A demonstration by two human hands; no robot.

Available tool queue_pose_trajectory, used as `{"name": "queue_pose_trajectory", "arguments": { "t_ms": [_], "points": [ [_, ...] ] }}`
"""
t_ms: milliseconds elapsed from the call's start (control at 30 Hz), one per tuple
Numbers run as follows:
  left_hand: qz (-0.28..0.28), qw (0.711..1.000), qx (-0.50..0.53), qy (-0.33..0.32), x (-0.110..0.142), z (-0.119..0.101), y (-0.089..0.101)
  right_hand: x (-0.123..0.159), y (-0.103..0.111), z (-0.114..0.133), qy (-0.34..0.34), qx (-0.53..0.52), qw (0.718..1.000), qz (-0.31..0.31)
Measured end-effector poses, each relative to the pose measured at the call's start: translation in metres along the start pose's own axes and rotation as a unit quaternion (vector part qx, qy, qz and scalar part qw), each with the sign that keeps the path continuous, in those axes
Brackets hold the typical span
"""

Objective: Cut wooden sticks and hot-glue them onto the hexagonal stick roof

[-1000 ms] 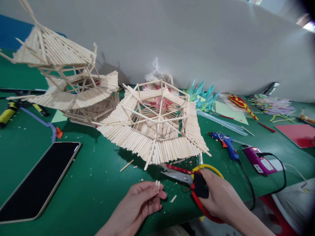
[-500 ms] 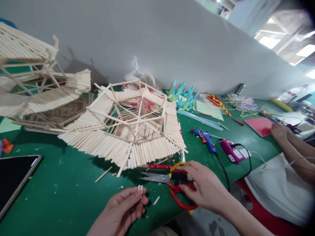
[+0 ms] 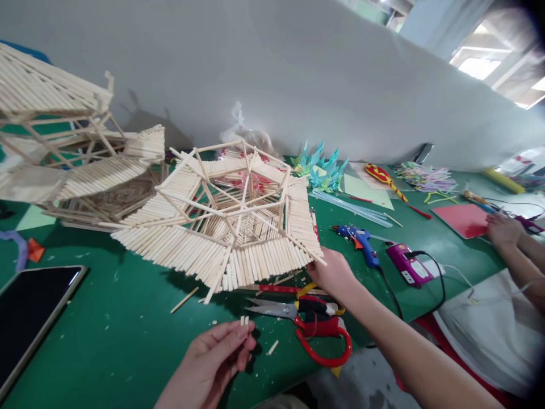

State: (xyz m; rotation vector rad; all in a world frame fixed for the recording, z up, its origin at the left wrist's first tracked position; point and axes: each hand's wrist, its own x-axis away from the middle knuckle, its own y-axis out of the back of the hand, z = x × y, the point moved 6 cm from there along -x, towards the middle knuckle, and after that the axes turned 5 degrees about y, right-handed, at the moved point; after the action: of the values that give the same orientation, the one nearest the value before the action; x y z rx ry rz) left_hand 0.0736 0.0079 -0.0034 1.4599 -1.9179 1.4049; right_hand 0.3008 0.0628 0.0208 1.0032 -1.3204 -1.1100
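Note:
My left hand [image 3: 223,355] pinches short cut pieces of wooden stick [image 3: 244,321] between thumb and fingers, low in the view. My right hand [image 3: 334,272] reaches to the front right corner of a many-sided model built of wooden sticks [image 3: 264,261]. Its fingertips are hidden under that edge, so what they touch does not show. Between my hands and the model lies a pair of scissors [image 3: 276,308] with red handles, blades slightly apart and pointing left. Behind them a red strip [image 3: 276,288] lies partly covered by the scissors.
A second stick model [image 3: 97,176] stands at the left, near a tablet [image 3: 38,307]. A blue glue gun [image 3: 360,241] and a purple power strip [image 3: 406,264] with cables lie at the right. Farther right, another person's hands [image 3: 504,230] rest by a red sheet [image 3: 460,220].
My right hand has let go of the scissors, leaving them on the table, and moved up to the model's front right corner. My left hand still pinches the stick pieces.

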Motion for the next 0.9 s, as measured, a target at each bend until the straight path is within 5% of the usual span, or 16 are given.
{"name": "queue_pose_trajectory", "arguments": {
  "t_ms": [467, 667, 900],
  "points": [
    [0.022, 0.999, -0.007, -0.026, -0.001, -0.006, -0.002, 0.004, 0.023, -0.028, -0.001, -0.061, 0.998, 0.022],
    [0.004, 1.000, -0.005, -0.028, -0.001, -0.005, -0.005, -0.008, 0.008, -0.010, 0.000, -0.073, 0.997, 0.037],
    [0.007, 1.000, -0.008, -0.027, 0.002, -0.007, -0.003, -0.012, 0.007, -0.014, 0.012, -0.241, 0.969, 0.053]
  ]
}}
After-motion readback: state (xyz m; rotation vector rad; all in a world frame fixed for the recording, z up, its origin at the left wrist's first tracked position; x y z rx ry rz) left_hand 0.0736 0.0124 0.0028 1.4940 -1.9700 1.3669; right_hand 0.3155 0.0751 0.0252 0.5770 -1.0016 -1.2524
